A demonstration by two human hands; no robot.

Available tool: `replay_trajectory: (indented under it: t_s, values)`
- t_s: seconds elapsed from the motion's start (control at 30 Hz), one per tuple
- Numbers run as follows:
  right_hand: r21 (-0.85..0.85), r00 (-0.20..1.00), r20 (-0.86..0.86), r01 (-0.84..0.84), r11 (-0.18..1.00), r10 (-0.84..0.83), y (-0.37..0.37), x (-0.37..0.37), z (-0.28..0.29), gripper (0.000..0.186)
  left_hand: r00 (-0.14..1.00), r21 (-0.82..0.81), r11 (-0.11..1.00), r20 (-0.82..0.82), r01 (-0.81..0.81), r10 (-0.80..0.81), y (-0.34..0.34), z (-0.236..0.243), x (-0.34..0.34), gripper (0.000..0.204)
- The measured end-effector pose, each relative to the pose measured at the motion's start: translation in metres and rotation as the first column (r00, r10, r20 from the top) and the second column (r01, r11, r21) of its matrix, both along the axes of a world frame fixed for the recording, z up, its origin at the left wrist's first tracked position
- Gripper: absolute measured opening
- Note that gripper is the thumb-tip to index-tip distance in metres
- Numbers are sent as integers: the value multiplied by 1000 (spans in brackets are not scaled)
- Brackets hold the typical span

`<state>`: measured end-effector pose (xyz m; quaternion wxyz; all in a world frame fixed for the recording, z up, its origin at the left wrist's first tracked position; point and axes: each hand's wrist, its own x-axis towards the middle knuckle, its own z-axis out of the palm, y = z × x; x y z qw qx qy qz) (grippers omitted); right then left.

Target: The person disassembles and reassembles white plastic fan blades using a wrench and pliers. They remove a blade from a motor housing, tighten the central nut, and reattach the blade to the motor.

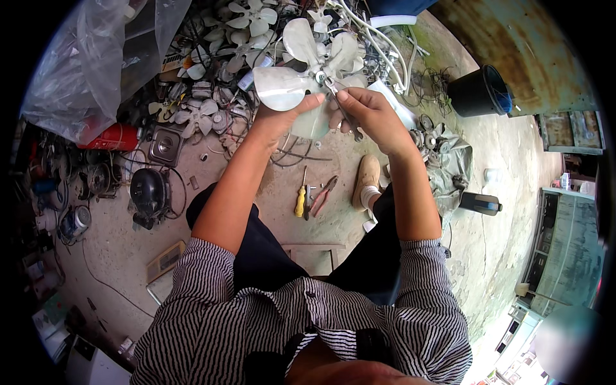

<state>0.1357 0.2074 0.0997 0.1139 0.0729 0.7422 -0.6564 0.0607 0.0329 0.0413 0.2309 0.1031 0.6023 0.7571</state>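
A pale metal fan blade (280,88) with several broad paddles is held out in front of me. My left hand (287,115) grips it from below, thumb lying along the near side of the hub; its other fingers are hidden behind the paddles. Closed around a metal wrench (347,110) is my right hand (372,110), with thumb and fingers on the shaft. One end of the wrench meets the hub (321,77), where a nut or shaft end sits; the other end points down toward the floor.
On the floor between my feet lie a yellow-handled screwdriver (300,200) and red-handled pliers (324,196). Beyond is a heap of fan motors and blades (196,117). A black compressor (149,194) stands at left, a black bucket (475,93) at far right, a dark container (480,203) nearer.
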Motion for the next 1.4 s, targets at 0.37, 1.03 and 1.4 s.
replay_trajectory:
  t_s: [0.37,1.03,1.4]
  values:
    - [-207,997,71,41,977,-27,-14,0,1,32,985,101,992,-143,-79,93,3,-2,1,74]
    - [-30,999,-25,-45,999,44,2,-4,-10,32,790,-214,949,-611,-233,56,-6,-9,-5,105]
    - [505,974,-219,162,848,-56,2,1,12,29,959,2,994,-263,-111,108,4,-16,-2,102]
